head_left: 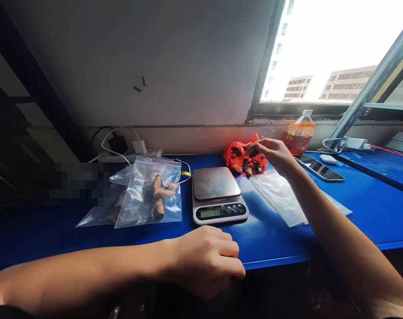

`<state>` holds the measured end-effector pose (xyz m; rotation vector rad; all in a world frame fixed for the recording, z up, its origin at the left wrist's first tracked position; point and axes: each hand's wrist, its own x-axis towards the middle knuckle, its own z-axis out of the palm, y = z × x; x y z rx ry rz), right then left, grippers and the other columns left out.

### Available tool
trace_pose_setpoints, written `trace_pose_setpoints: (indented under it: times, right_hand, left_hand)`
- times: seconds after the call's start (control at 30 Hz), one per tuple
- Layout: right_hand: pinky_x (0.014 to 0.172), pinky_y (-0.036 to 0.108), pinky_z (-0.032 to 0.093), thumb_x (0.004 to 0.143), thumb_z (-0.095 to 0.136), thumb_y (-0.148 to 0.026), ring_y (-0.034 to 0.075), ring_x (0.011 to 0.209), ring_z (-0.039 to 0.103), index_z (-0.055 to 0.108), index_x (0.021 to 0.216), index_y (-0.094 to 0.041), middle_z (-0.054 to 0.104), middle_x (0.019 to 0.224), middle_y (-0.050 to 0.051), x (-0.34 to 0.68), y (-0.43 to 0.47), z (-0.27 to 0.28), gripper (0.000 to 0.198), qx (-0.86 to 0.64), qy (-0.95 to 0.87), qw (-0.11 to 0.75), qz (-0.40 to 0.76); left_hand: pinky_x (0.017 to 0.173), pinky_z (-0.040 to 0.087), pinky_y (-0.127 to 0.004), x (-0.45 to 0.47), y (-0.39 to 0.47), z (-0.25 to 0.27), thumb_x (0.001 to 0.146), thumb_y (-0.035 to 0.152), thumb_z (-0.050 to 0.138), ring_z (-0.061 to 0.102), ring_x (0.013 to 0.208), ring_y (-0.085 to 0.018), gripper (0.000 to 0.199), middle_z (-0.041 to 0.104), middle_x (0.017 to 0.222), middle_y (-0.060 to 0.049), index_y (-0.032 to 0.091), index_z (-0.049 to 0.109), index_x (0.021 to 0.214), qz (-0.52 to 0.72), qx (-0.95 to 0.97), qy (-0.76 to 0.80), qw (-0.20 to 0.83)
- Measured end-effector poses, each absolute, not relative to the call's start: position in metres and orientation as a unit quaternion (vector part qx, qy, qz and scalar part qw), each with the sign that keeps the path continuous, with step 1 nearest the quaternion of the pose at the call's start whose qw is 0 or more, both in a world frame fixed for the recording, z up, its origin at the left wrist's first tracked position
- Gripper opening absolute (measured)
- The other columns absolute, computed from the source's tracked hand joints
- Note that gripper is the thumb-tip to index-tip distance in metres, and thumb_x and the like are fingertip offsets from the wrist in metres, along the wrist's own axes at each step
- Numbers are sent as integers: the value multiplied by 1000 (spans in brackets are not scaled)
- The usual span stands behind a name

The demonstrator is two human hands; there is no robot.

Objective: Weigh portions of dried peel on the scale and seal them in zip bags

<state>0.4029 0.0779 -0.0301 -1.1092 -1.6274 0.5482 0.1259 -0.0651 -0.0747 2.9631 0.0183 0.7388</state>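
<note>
1. Clock directions are taken from the scale's middle, with 12 toward the wall. At 6 o'clock, over the table's near edge, is the left hand point(209, 261), fingers folded into a loose fist, knuckles toward 3; its palm is hidden, so I cannot tell whether it holds anything.
2. Just beyond, on the glossy blue table point(271, 232), stands the white kitchen scale with a square steel plate point(217, 183). Its long axis runs roughly 6 to 12, and its display and buttons face 6.
3. At 9 o'clock lies a clear zip-top plastic bag point(134, 204), its zip end toward 12, holding brown, knobbly, root-like pieces point(158, 208). The lowest piece lies lengthwise, roughly 6 to 12.
4. At 3 o'clock are flat, clear plastic bags point(281, 201), slanting from 10 toward 4 and partly under the right forearm.
5. At 1 o'clock sits a crumpled red plastic bag point(228, 154) with dark, chunky pieces point(249, 170) inside.
6. The right hand point(277, 154) reaches in from 4, thumb and fingertips nearly together on a small dark piece point(253, 151) at the red bag's mouth. Its long axis is unclear against the contents.
7. Farther, toward 2, stands a clear bottle of orange drink point(300, 135), cap upward.
</note>
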Motion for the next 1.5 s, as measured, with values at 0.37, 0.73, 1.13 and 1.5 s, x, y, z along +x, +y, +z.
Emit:
trace_pose_setpoints:
  times: [0.37,0.73,1.13,1.5]
  right_hand:
    - [70,27,47,92,55,-18,16,77,63,71,90,-18,69,87,6,318,34,-42,16,-333,-875,352,5]
    - [73,28,52,91,56,-23,16,79,68,70,103,-17,74,92,6,337,48,-35,20,-345,-818,460,-17]
    - [67,25,47,71,56,-3,17,76,65,75,92,-18,75,89,8,420,106,-66,32,-572,-786,234,-20]
    - [56,24,35,75,59,-13,14,61,54,68,70,-17,67,67,3,433,109,-70,11,-602,-771,209,-8]
  left_hand:
    - [50,39,-26,122,-65,-70,67,4,60,48,60,-13,21,58,71,1,18,63,82,189,977,51,89]
    - [46,34,-29,122,-62,-72,63,3,57,45,58,-13,24,57,70,0,17,65,80,205,972,49,102]
    - [48,36,-26,121,-61,-74,65,3,57,49,58,-13,27,60,72,0,18,64,86,201,974,45,93]
    - [49,38,-26,121,-60,-73,67,3,55,50,58,-13,26,61,73,-1,18,65,86,203,974,42,95]
